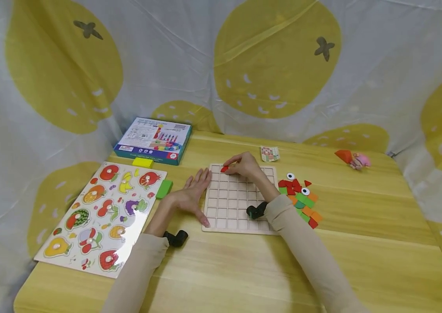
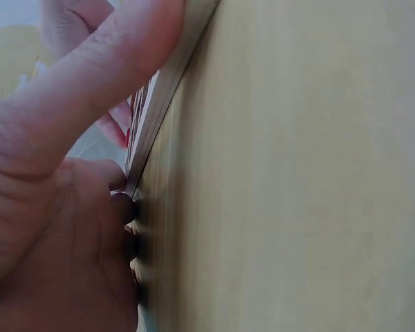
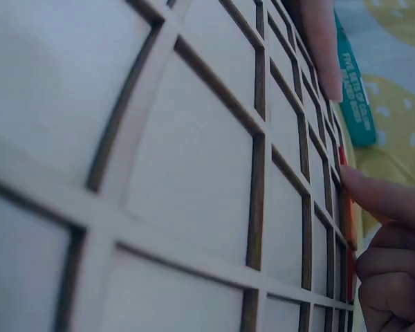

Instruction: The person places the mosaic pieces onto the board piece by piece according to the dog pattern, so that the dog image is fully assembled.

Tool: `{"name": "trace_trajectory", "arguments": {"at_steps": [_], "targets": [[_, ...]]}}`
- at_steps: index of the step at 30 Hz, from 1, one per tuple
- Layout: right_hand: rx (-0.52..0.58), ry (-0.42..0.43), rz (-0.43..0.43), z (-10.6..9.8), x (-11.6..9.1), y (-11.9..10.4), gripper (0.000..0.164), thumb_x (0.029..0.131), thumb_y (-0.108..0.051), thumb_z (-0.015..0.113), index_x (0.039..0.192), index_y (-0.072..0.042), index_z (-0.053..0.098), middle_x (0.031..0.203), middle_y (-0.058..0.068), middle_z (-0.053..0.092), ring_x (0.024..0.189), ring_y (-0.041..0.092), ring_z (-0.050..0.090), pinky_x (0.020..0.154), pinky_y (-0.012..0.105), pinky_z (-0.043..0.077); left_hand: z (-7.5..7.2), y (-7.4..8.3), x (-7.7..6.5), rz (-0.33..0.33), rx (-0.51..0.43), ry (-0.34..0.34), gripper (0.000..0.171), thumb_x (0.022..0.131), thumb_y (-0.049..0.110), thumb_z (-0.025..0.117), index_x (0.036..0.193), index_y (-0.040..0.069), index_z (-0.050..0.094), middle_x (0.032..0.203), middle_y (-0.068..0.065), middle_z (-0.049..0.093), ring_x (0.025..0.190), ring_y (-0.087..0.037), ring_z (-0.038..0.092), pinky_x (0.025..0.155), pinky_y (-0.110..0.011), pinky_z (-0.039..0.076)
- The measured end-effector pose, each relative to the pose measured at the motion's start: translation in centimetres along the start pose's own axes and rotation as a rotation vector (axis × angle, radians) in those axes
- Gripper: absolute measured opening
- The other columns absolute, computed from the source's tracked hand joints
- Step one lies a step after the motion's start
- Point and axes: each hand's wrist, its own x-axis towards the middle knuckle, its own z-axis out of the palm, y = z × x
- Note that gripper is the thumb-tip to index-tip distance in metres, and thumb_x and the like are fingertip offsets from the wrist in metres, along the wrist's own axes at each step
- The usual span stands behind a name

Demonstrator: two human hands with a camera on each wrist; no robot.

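Note:
A square wooden grid board (image 1: pixel 226 214) lies on the table. My left hand (image 1: pixel 187 198) is spread along its left side, thumb at the near corner and fingers at the far left; the left wrist view has the thumb against the board's edge (image 2: pixel 167 79). At the far row, my right hand (image 1: pixel 246 166) pinches a small red piece (image 1: pixel 224 169) between thumb and forefinger. The right wrist view shows a fingertip on the red piece (image 3: pixel 343 155), with an orange piece (image 3: pixel 350 221) beside it in the same row, partly behind the curled fingers.
Loose red, green and orange pieces (image 1: pixel 303 200) and two eye discs lie right of the board. A patterned card (image 1: pixel 269 154) is behind it. On the left are a fruit puzzle board (image 1: pixel 127 208), a blue box (image 1: pixel 152 140), and yellow and green blocks (image 1: pixel 164 189). A small pink figure (image 1: pixel 359 161) stands far right.

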Motion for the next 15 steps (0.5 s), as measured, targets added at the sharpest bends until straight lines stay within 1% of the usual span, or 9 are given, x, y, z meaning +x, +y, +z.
{"name": "trace_trajectory", "arguments": {"at_steps": [5, 6, 9, 12, 14, 15], "targets": [[0.068, -0.060, 0.024, -0.8, 0.1, 0.6, 0.024, 0.075, -0.013, 0.082, 0.098, -0.010, 0.077, 0.082, 0.006, 0.066, 0.052, 0.011, 0.035, 0.048, 0.022, 0.032, 0.0, 0.2, 0.3, 0.002, 0.002, -0.009, 0.152, 0.054, 0.058, 0.087, 0.152, 0.005, -0.016, 0.160, -0.015, -0.024, 0.148, -0.032, -0.023, 0.121, -0.055, -0.011], [0.068, -0.068, 0.023, -1.0, 0.0, 0.6, 0.024, 0.076, -0.012, 0.082, 0.100, -0.010, 0.077, 0.082, 0.003, 0.066, 0.053, 0.011, 0.034, 0.049, 0.022, 0.032, 0.0, 0.2, 0.3, 0.004, 0.003, -0.009, 0.152, 0.055, 0.058, 0.087, 0.152, 0.005, -0.016, 0.160, -0.015, -0.024, 0.148, -0.032, -0.023, 0.121, -0.055, -0.011], [0.040, -0.091, 0.001, -1.9, -0.3, 0.6, 0.029, 0.077, -0.012, 0.081, 0.105, -0.011, 0.076, 0.070, 0.001, 0.060, 0.052, 0.011, 0.032, 0.050, 0.023, 0.031, 0.0, 0.3, 0.4, 0.003, 0.002, -0.012, 0.152, 0.054, 0.058, 0.087, 0.152, 0.005, -0.016, 0.160, -0.015, -0.024, 0.148, -0.032, -0.024, 0.121, -0.054, -0.011], [0.013, -0.118, -0.035, -3.8, -1.2, 0.9, 0.032, 0.080, -0.014, 0.078, 0.112, -0.012, 0.073, 0.057, -0.002, 0.045, 0.052, 0.012, 0.027, 0.052, 0.024, 0.029, 0.0, 0.3, 0.2, -0.010, -0.005, -0.010, 0.154, 0.052, 0.058, 0.088, 0.152, 0.006, -0.016, 0.160, -0.014, -0.024, 0.148, -0.031, -0.024, 0.121, -0.054, -0.011], [0.022, -0.121, -0.029, -5.8, -2.1, 1.5, 0.035, 0.082, -0.016, 0.077, 0.116, -0.011, 0.071, 0.054, -0.004, 0.033, 0.052, 0.013, 0.025, 0.053, 0.025, 0.027, 0.0, 0.2, 0.1, -0.015, -0.011, -0.006, 0.155, 0.051, 0.058, 0.088, 0.152, 0.005, -0.016, 0.160, -0.014, -0.024, 0.148, -0.032, -0.024, 0.121, -0.054, -0.010], [0.016, -0.119, -0.024, -7.0, -2.7, 2.0, 0.035, 0.083, -0.017, 0.076, 0.117, -0.011, 0.071, 0.054, -0.005, 0.031, 0.052, 0.013, 0.024, 0.052, 0.025, 0.027, 0.0, 0.2, 0.0, -0.018, -0.013, -0.003, 0.155, 0.051, 0.058, 0.088, 0.152, 0.005, -0.016, 0.160, -0.014, -0.024, 0.148, -0.031, -0.023, 0.121, -0.054, -0.010]]}}
